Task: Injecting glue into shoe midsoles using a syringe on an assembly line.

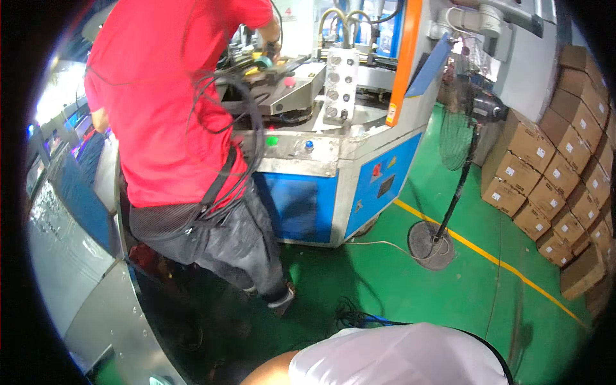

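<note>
Neither of my hands shows. Along the lower edge are white cloth [398, 356] and a bit of bare arm [269, 371], with the rest of that arm out of the picture. At the left a person in a red shirt [160, 96] stands with their back mostly toward me, wearing a black waist bag [163, 223]. That person's hand [274, 50] reaches in among the parts of a blue and white machine [301, 208]. What the hand touches is too small to make out. A grey panel [337, 86] with dials and knobs stands on the machine.
A black pedestal fan [457, 186] stands on the green floor [385, 289] near a yellow line. Stacked brown cartons [542, 151] line the right side. A thin cable [378, 242] runs to the fan base, and dark cables [350, 314] lie nearby. Metal panels [122, 321] curve along the left.
</note>
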Demonstrator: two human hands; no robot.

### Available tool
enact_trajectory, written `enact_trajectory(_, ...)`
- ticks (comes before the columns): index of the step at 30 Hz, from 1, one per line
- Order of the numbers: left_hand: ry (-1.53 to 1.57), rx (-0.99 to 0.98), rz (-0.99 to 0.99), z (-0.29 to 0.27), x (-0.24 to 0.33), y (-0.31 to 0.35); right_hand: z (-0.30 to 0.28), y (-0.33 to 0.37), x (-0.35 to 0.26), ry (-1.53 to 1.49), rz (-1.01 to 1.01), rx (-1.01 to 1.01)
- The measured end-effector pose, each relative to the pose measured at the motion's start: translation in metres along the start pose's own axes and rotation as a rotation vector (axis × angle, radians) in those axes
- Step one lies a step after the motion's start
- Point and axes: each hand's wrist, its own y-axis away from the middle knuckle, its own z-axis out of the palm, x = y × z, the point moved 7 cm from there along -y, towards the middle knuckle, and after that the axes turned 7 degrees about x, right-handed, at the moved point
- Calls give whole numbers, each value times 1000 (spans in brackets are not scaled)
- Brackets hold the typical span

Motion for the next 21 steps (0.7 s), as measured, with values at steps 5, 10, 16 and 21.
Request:
enact_trajectory(5, -60, 123, -75, -13, -24, 68, -3, 9, -5, -130, -1, 1)
enact_trajectory(10, -42, 356, -118, -42, -50, 186, -32, 17, -19, -477, 335, -19)
enact_trajectory(16, 20, 576, -180, -16, -37, 259, -36, 25, -20, -402, 507, -124)
enact_trajectory(21, -567, 972, -51, 147, 70, 230, -44, 20, -24, -324, 575, -165)
